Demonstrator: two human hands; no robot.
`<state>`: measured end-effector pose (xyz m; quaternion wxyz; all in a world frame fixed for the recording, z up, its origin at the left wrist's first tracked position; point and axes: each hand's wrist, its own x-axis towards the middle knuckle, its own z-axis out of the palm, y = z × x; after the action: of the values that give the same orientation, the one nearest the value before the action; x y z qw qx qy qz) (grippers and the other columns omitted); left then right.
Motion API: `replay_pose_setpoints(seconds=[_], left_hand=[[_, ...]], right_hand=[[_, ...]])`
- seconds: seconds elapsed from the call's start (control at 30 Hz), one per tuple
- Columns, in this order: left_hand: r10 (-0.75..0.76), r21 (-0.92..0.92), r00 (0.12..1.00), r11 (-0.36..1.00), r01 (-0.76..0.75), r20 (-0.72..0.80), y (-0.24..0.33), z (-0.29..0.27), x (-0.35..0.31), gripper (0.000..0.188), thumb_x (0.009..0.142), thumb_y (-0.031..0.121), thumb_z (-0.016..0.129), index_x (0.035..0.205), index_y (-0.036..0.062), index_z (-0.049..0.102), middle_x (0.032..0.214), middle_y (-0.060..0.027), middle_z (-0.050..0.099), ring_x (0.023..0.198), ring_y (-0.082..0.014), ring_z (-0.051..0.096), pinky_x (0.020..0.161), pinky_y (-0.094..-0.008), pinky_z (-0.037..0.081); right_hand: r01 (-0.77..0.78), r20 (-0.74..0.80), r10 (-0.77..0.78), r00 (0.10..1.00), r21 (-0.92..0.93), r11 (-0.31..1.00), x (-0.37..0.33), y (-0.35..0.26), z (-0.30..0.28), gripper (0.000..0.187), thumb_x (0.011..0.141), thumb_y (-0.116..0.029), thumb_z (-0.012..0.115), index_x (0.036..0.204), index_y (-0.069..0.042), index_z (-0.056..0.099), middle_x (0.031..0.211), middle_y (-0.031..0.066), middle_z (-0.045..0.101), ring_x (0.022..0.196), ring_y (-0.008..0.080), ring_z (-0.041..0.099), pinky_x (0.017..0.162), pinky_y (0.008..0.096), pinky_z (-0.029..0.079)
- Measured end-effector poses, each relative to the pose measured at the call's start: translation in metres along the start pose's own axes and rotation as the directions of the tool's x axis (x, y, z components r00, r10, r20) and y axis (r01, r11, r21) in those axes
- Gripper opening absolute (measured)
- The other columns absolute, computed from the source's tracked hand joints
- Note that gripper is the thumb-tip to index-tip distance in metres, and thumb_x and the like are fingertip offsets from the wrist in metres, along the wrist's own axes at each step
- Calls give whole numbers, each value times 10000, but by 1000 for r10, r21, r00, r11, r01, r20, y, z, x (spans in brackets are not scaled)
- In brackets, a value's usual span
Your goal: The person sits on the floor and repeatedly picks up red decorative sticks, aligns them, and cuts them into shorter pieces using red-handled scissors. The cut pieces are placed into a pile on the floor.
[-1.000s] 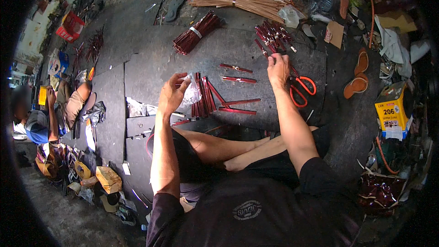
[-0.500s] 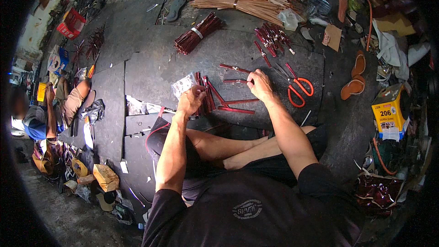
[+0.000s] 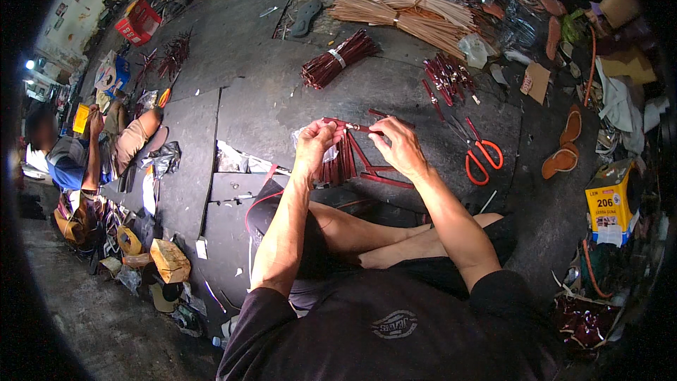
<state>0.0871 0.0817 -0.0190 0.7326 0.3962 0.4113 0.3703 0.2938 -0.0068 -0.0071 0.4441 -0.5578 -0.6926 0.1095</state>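
My left hand [image 3: 315, 147] and my right hand [image 3: 400, 148] are raised over the mat, pinching the two ends of a short dark red strap [image 3: 354, 126] with a small shiny fitting on it. Below my left hand lies a row of dark red strips [image 3: 343, 162], next to a small clear plastic bag [image 3: 330, 153] partly covered by that hand. A loose strip [image 3: 386, 181] lies near my shins. Beyond my right hand another strap [image 3: 381, 113] shows in part. Orange-handled scissors [image 3: 479, 162] lie to the right.
A tied bundle of red strips [image 3: 337, 61] and a pile of straps with fittings [image 3: 449, 79] lie farther off. Behind them are bundled tan strips [image 3: 405, 15]. Brown sandals [image 3: 562, 161] and a yellow box [image 3: 609, 204] stand right. Another person [image 3: 70, 148] sits far left.
My right hand has picked up a strap from the mat and brought it leftward. My left hand has left the row of strips and now grips the strap's other end. The view has shifted slightly.
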Motion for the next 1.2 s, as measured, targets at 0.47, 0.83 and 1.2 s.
replay_pose_setpoints(seconds=[0.47, 0.83, 1.2], left_hand=[[41, 577, 999, 817, -27, -12, -24, -3, 4, 250, 938, 110, 607, 1158, -6, 629, 904, -76, 710, 843, -118, 652, 762, -271, 511], [47, 770, 998, 635, -69, 50, -30, -4, 0, 288, 924, 230, 625, 1142, 44, 652, 921, -129, 719, 873, -220, 683, 803, -349, 517], [73, 860, 990, 491, -138, 117, -33, -1, 0, 303, 919, 248, 628, 1154, 59, 656, 944, -170, 714, 900, -290, 693, 818, -392, 528]], right_hand=[[-650, -112, 691, 714, 259, 714, -15, 119, -15, 122, 918, -110, 639, 991, -18, 673, 893, 90, 702, 776, 172, 689, 673, 322, 537], [-682, 285, 638, 715, 481, 550, -15, 134, -18, 97, 891, -41, 648, 981, -13, 675, 835, 57, 677, 681, 113, 628, 592, 262, 518], [-450, 96, 499, 861, -313, 837, -68, 125, -10, 130, 878, -102, 683, 997, -50, 690, 825, 80, 683, 720, 169, 655, 699, 316, 536]])
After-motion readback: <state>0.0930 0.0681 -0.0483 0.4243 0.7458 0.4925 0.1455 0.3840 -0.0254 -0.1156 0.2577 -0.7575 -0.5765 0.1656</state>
